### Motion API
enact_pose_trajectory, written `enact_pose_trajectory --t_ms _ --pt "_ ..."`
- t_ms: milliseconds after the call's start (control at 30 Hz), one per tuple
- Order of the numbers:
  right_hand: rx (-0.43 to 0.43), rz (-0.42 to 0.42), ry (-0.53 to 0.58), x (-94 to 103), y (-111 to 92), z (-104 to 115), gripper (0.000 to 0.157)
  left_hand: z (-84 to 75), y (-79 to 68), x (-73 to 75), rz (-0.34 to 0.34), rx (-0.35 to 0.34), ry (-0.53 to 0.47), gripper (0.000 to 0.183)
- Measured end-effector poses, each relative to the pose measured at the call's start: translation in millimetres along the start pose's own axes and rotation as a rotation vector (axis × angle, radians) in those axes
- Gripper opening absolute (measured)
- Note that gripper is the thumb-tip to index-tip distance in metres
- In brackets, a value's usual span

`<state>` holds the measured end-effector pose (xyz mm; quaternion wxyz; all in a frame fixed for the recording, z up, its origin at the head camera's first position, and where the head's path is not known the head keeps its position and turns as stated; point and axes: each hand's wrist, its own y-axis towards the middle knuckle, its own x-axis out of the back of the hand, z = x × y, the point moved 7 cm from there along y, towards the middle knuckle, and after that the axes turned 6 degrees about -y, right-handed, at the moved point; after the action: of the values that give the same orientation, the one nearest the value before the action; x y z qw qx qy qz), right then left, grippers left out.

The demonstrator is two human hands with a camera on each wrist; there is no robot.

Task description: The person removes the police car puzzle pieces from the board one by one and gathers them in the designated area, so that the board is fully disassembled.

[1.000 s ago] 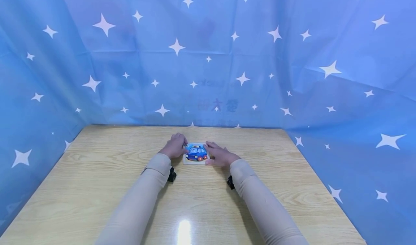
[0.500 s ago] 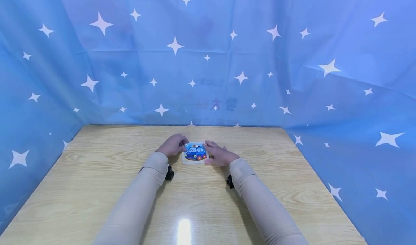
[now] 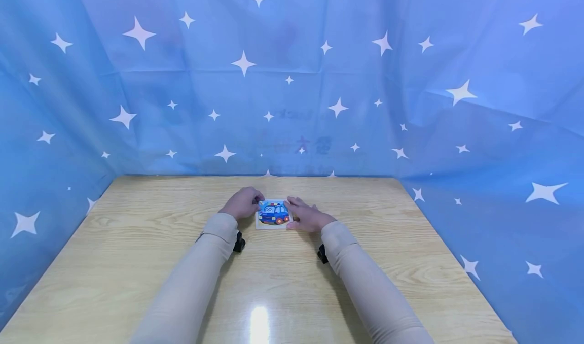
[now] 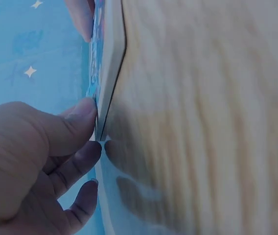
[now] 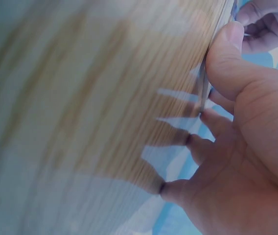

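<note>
A small flat picture board (image 3: pixel 274 222) with a blue cartoon car and a pale rim lies near the far edge of the table. My left hand (image 3: pixel 243 203) is at its upper left corner. In the left wrist view, the thumb (image 4: pixel 84 110) presses on the picture side beside a light blue bit standing slightly proud, with a fingertip right at the board's end. Across from it, my right hand (image 3: pixel 307 217) holds the right side, thumb by the near corner and fingers toward the far one. Its lower fingertips (image 5: pixel 171 190) touch the table in the right wrist view.
The wood-grain table (image 3: pixel 146 263) surrounds the board. A blue cloth (image 3: pixel 292 44) with white stars hangs behind and along both sides. Dark wrist cameras (image 3: pixel 239 242) sit under the sleeve cuffs, and a bright reflection shows near the front.
The left hand has shifted slightly at the board's upper left corner, uncovering a little more of the picture. The right hand keeps its place. The head view has shifted slightly.
</note>
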<state>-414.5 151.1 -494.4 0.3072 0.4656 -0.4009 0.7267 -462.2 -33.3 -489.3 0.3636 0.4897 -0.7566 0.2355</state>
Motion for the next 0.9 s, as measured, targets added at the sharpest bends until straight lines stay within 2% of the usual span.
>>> enact_pose_trajectory --t_ms 267,533,667,900 --pt "-0.007 0.012 0.000 -2.1 2 0 0.079 -1.5 -5.7 -1.1 -0.008 0.036 0.015 0.026" --pt "-0.005 -0.003 0.016 0.8 2 6 0.077 -4.5 -7.0 0.5 -0.021 0.043 0.024 0.026" --pt "-0.006 0.035 0.040 -0.7 3 15 0.073 -4.0 -6.1 -0.3 -0.019 0.035 0.029 0.026" --pt "-0.089 0.116 0.018 -2.4 1 31 0.070 -3.4 -3.4 -3.4 -0.030 0.029 0.043 0.026"
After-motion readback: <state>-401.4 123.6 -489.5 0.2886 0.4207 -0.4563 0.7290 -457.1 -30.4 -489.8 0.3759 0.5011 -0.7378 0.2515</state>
